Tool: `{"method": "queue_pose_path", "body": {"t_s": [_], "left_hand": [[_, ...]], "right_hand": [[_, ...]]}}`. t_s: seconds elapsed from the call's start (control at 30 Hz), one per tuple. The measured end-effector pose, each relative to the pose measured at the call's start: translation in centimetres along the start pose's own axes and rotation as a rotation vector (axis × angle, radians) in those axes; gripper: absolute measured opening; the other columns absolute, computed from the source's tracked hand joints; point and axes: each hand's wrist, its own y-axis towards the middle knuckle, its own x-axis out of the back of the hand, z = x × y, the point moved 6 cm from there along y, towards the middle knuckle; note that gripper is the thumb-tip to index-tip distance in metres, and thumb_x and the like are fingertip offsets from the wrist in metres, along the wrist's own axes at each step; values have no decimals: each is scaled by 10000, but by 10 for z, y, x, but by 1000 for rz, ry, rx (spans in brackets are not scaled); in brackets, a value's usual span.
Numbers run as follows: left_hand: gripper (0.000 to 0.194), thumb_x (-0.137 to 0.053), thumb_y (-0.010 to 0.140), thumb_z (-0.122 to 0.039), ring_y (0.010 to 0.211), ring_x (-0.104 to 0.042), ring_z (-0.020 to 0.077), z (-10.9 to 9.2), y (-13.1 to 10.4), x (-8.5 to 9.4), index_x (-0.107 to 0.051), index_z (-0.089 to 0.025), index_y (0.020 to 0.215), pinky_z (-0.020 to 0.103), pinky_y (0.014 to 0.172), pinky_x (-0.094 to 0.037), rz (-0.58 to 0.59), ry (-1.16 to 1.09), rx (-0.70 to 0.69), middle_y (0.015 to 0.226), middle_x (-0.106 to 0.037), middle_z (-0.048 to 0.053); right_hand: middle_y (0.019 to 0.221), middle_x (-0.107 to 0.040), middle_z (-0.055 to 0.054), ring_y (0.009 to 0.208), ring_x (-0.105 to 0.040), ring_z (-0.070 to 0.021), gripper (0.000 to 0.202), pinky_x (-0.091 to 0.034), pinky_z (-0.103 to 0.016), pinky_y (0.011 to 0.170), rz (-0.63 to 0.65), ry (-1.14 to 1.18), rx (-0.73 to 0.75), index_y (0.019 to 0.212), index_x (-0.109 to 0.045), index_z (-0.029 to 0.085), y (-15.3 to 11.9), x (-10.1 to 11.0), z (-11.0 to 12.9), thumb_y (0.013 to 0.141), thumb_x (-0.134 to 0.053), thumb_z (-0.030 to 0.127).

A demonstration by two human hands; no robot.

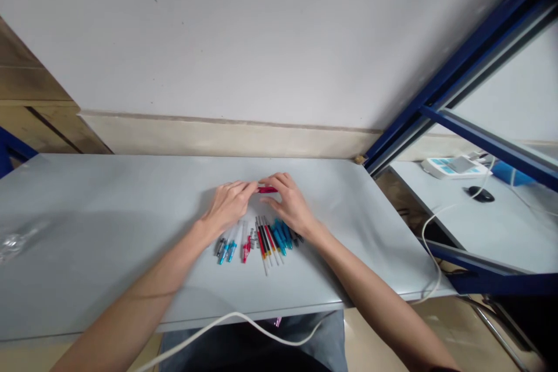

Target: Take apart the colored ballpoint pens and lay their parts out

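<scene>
Between my two hands, above the rows of pen parts, is a dark red pen piece (pixel 267 190). The fingertips of my left hand (pixel 230 203) are closed at its left end. My right hand (pixel 290 200) has its fingers curved around its right end, the thumb lower and a little apart. Nearer me lie clear pen barrels with blue tips (pixel 227 252), a red-tipped one (pixel 244 251) and small springs (pixel 253 238). Several red and black ink refills (pixel 267 241) lie to their right, beside blue pen barrels (pixel 282 235) and dark ones partly under my right wrist.
A clear plastic bag (pixel 15 244) lies at the left of the grey table (pixel 108 215). A white cable (pixel 238 315) crosses the front edge. Right of the blue frame (pixel 479 133), another table holds a white device (pixel 455 166) and black mouse (pixel 481 193).
</scene>
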Motion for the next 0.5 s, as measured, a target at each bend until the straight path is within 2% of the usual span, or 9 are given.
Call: {"method": "queue_pose_path", "body": {"t_s": [0.1,0.23,0.33,0.4,0.5], "left_hand": [[249,-436,962,-56,878,-697,205,-4,0,-1,-636,-203,982,284,690,-430,11,-11,-5,936,-745,54],[227,-419,986,-130,745,-700,202,-2,-2,-7,-627,-222,969,285,595,-363,63,-17,80,843,-749,34],[212,-416,989,-164,697,-706,216,-1,-4,-10,-619,-225,987,294,572,-330,121,5,116,788,-751,34],[221,-402,996,-180,694,-712,219,-1,-5,-11,-619,-221,993,297,575,-329,144,22,132,784,-754,43],[243,-387,1012,-210,689,-711,218,1,-6,-9,-629,-218,998,295,578,-333,156,36,152,790,-760,50]], "right_hand": [[947,-724,-76,874,-551,-242,187,-444,-394,857,48,-49,-8,1070,-710,202,-5,-4,-1,1038,-538,269],[918,-707,-70,908,-529,-250,137,-441,-393,848,-32,-56,1,945,-692,211,-6,-1,-2,1010,-571,198],[928,-657,-78,905,-505,-248,182,-447,-382,820,-53,-67,23,897,-647,213,-6,0,3,1010,-523,143],[990,-643,-86,933,-513,-249,168,-453,-377,823,-23,-70,33,945,-636,211,-6,-2,6,1011,-503,132],[1051,-663,-87,979,-553,-249,126,-462,-374,862,82,-53,63,1090,-636,208,-7,-6,9,1024,-529,195]]}}
